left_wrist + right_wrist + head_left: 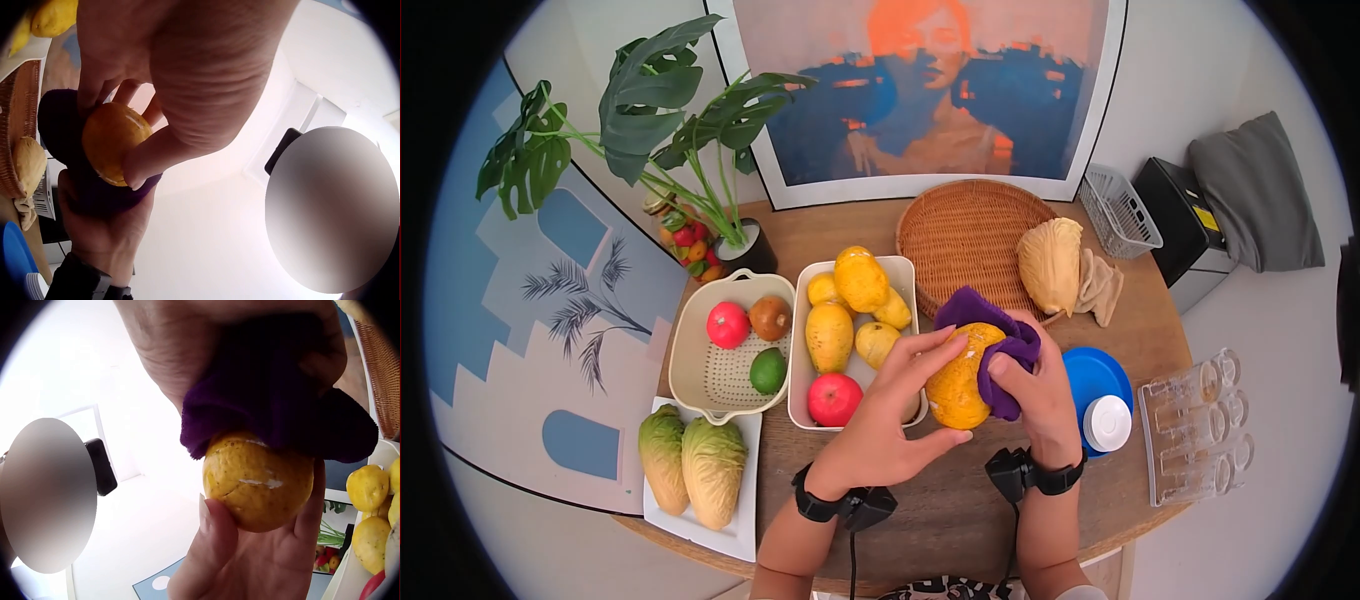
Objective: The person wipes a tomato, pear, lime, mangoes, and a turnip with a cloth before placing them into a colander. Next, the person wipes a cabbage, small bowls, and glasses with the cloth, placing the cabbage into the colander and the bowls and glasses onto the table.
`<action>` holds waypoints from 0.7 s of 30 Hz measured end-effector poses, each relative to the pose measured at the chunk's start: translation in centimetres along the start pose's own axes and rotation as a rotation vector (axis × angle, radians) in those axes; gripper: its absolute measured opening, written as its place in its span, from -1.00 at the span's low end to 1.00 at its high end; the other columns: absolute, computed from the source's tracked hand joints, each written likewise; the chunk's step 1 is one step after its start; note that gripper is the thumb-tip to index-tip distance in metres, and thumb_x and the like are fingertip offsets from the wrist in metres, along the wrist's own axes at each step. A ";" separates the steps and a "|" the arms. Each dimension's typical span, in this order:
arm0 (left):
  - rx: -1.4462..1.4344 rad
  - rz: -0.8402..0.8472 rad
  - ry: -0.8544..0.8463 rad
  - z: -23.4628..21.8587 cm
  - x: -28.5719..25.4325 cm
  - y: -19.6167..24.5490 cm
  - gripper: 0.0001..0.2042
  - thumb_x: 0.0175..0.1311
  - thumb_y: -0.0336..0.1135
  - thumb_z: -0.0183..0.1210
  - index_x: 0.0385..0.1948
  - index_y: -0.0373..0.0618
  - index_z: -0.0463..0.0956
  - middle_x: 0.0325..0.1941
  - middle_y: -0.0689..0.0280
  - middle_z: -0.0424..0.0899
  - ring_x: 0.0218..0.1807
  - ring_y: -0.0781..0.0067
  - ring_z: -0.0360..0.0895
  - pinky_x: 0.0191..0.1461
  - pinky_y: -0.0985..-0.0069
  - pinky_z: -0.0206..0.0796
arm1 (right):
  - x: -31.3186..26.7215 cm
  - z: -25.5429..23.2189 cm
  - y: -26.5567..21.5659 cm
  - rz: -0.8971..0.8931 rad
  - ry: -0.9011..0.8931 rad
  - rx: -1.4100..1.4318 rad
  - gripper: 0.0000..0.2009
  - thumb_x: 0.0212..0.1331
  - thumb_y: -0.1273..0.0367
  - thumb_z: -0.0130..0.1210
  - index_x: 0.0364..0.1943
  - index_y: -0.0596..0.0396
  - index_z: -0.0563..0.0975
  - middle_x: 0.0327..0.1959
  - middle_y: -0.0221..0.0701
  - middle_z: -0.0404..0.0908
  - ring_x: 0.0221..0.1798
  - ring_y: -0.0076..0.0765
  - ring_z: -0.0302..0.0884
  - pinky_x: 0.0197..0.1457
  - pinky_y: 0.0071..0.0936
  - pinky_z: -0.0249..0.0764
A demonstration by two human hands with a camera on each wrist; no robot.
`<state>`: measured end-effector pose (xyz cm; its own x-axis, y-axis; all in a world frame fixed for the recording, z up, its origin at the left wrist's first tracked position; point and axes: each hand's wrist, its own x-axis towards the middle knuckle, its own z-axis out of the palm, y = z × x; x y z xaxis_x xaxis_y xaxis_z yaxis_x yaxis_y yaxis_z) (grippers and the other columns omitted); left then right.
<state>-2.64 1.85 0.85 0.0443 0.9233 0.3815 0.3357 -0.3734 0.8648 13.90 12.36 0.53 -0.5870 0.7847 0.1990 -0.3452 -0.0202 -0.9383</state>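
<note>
A yellow mango point(957, 390) with white scuffs is held up over the front of the table. My left hand point(878, 432) grips it from the left, thumb below and fingers along the upper side. A purple cloth point(997, 385) is bunched in my right hand point(1050, 405), which presses it against the mango's right side. Seen from the right wrist, the cloth point(269, 406) covers one end of the mango point(256, 487), and a white scuff crosses the skin. In the left wrist view, my left thumb lies across the mango point(112, 140).
Left stand a white bin point(908, 275) of yellow fruit, a cream colander point(680, 370) and a plate point(745, 530) with two cabbages. Behind are a wicker tray point(960, 225) and potted plant point(745, 250). Right are a blue plate point(1090, 370), white lids point(1107, 423) and a glass rack point(1155, 450).
</note>
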 end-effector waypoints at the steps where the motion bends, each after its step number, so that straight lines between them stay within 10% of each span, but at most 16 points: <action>1: 0.000 0.001 0.001 0.0 0.0 0.0 -0.17 -0.03 -0.51 0.40 0.38 -0.09 0.20 0.41 0.19 0.16 0.48 0.20 0.14 0.48 0.23 0.12 | 0.0 0.0 0.0 0.013 0.008 -0.003 -0.49 0.13 0.29 0.33 0.12 0.21 0.42 -0.04 -0.39 0.56 -0.01 -0.58 0.49 0.08 -0.55 0.46; 11: 0.031 -0.003 0.017 -0.1 0.0 0.2 -0.19 -0.01 -0.50 0.39 0.37 -0.10 0.20 0.38 0.18 0.18 0.47 0.18 0.16 0.46 0.23 0.15 | 0.2 0.1 0.3 0.024 0.018 0.017 -0.50 0.14 0.29 0.33 0.12 0.20 0.43 -0.06 -0.41 0.56 -0.02 -0.60 0.48 0.08 -0.55 0.45; 21: 0.011 0.010 0.042 -0.3 -0.1 -0.3 -0.16 -0.03 -0.47 0.40 0.41 0.03 0.21 0.35 0.08 0.22 0.41 0.09 0.20 0.43 0.28 0.10 | 0.1 0.1 0.4 -0.019 -0.174 -0.188 -0.09 -0.22 0.42 0.53 0.31 0.17 0.23 0.17 -0.32 0.43 0.21 -0.41 0.38 0.26 -0.44 0.36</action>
<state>-3.04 1.80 0.64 0.0079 0.9150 0.4034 0.3459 -0.3810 0.8574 13.65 12.35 0.18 -0.7046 0.6650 0.2475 -0.2243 0.1222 -0.9668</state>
